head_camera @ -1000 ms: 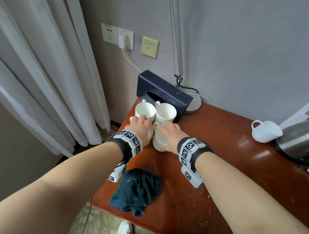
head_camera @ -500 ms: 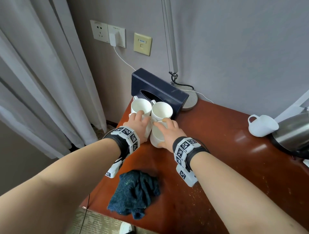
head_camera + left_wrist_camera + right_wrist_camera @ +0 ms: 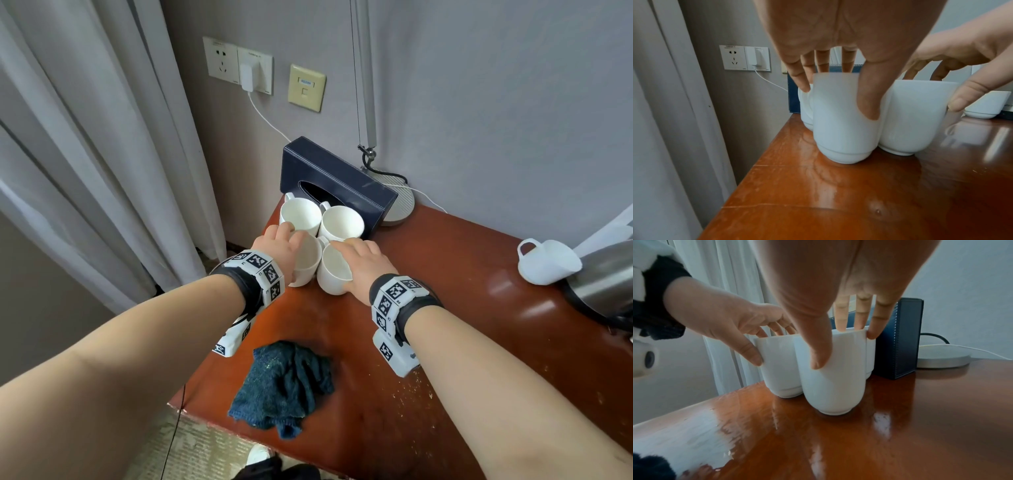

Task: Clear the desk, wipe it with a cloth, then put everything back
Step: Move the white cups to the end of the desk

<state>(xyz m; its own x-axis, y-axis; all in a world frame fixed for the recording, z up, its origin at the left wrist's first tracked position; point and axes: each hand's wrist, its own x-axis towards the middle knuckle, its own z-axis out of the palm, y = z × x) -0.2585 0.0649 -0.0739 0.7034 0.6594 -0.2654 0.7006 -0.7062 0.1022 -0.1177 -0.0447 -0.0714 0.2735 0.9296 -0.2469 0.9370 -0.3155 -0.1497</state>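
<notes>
Four white cups stand together at the back left corner of the red-brown desk point(image 3: 445, 342), in front of a dark blue tissue box point(image 3: 342, 178). My left hand point(image 3: 281, 246) grips the front left cup point(image 3: 306, 263) from above, thumb on its near wall point(image 3: 842, 133) and fingers over the far rim. My right hand point(image 3: 363, 260) grips the front right cup point(image 3: 334, 274) the same way point(image 3: 834, 386). Both cups rest on the desk and touch each other. The two back cups point(image 3: 299, 214) point(image 3: 342, 222) stand against the box. A crumpled dark blue cloth point(image 3: 284, 383) lies near the front edge.
A fifth white cup point(image 3: 544, 262) lies on its side at the right, beside a steel kettle point(image 3: 609, 284). A round lamp base point(image 3: 399, 205) with a cable sits behind the box. White curtains hang off the desk's left edge. Crumbs dot the desk's front right.
Both hands stay on the two front cups. The left hand has shifted a little, so more of its cup's mouth shows. The head view has moved slightly.
</notes>
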